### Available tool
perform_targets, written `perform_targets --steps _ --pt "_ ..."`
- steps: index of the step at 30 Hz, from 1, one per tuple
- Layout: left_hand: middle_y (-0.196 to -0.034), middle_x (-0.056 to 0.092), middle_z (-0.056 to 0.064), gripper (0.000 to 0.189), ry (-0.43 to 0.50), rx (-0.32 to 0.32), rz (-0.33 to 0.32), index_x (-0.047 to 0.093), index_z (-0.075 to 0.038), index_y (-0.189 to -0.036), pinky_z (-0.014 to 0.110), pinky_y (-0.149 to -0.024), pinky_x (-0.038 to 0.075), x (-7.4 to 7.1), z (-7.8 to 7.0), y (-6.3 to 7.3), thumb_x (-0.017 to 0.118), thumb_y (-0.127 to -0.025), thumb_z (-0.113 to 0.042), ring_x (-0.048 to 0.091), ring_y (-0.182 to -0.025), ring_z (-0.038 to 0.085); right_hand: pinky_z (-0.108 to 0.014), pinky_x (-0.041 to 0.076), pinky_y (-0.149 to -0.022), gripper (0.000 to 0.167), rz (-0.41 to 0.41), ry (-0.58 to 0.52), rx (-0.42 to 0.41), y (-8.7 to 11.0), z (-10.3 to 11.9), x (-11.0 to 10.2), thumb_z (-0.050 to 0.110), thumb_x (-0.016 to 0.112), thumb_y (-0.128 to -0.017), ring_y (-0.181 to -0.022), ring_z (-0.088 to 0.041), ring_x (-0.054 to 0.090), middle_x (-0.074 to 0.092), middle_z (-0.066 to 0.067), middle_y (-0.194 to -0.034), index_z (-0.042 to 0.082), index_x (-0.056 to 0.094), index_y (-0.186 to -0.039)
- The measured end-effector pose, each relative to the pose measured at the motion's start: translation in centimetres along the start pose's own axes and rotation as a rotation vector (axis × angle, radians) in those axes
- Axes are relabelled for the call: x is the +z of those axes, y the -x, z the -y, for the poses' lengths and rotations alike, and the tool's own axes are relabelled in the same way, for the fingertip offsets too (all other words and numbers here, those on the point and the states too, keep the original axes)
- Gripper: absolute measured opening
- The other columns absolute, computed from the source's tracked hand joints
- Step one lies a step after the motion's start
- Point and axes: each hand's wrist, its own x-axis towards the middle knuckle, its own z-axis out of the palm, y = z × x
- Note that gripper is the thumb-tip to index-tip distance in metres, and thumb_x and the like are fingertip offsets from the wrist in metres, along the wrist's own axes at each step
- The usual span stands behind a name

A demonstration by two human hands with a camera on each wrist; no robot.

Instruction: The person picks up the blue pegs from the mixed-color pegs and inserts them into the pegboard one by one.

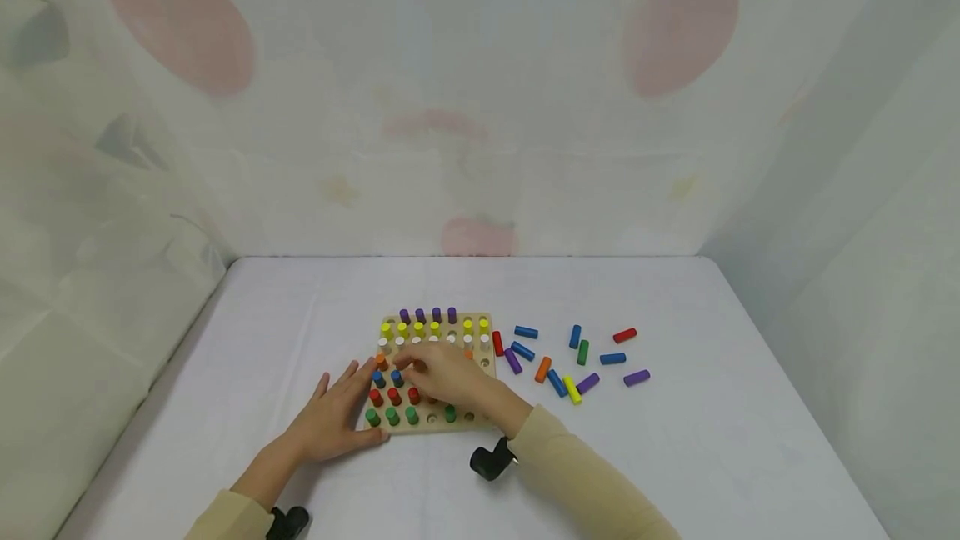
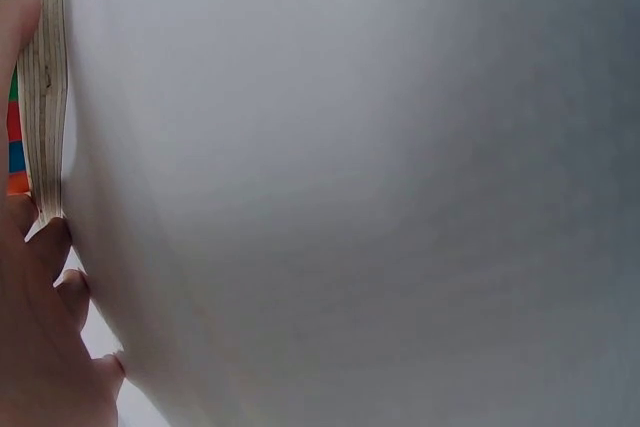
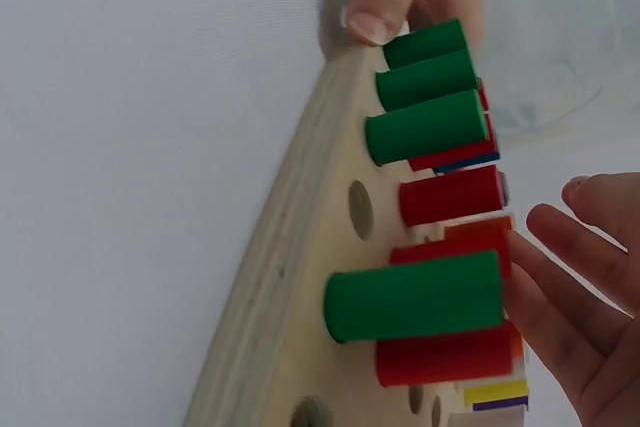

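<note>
We note pegboard (image 1: 431, 430) on desk (image 1: 315, 307), slightly L of midway btwn desk's L & R edges; L hand (image 1: 333, 423) at board's near-L corner, fingers apart, thumb touching near edge; R hand (image 1: 442, 369) over board's L-centre, fingertips nr a blue peg (image 1: 397, 377); we can't tell if they pinch a peg, tips partly hidden; 4 green pegs (image 1: 412, 415) upright in nearest row, bare hole (image 1: 432, 419) btwn 3rd & 4th from L; red pegs (image 1: 393, 397) in row behind; 4 purple pegs (image 1: 436, 314) along far edge, yellow pegs (image 1: 419, 329) before them; loose pegs (image 1: 612, 358), mixed colours, lie btwn board & desk's R edge; one loose red peg (image 1: 498, 343) just beside board's R edge.
</note>
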Motion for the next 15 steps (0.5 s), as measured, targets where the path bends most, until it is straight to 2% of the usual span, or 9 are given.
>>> perform_targets --steps 4,11,15 --pt "-0.149 0.032 0.007 0.109 -0.002 0.003 -0.005 0.019 -0.018 -0.148 0.065 -0.106 0.010 -0.1 0.0 0.0 0.062 -0.065 -0.072 0.024 -0.138 0.034 -0.014 0.049 -0.082 0.026 -0.035 -0.002 -0.015 0.7 0.0 -0.9 0.020 0.054 -0.093 -0.096 -0.001 0.058 0.064 0.012 -0.111 0.021 0.061 -0.119" --pt "-0.149 0.031 0.007 0.109 -0.005 0.001 0.004 0.020 -0.017 -0.148 0.065 -0.106 0.010 0.0 -0.1 -0.1 0.061 -0.065 -0.073 0.023 -0.138 0.035 -0.010 0.048 -0.073 0.025 -0.108 -0.001 -0.034 1.7 -0.7 -2.6 0.020 0.056 -0.092 -0.092 -0.001 0.059 0.064 0.009 -0.108 0.019 0.063 -0.116" --pt "-0.149 0.031 0.008 0.109 0.003 -0.003 0.006 0.020 -0.016 -0.148 0.065 -0.106 0.009 0.0 -0.1 -0.2 0.062 -0.065 -0.073 0.023 -0.138 0.035 -0.015 0.051 -0.074 0.022 -0.148 -0.013 -0.045 2.3 -1.3 -3.6 0.017 0.056 -0.092 -0.092 -0.003 0.059 0.064 0.005 -0.105 0.015 0.063 -0.112"
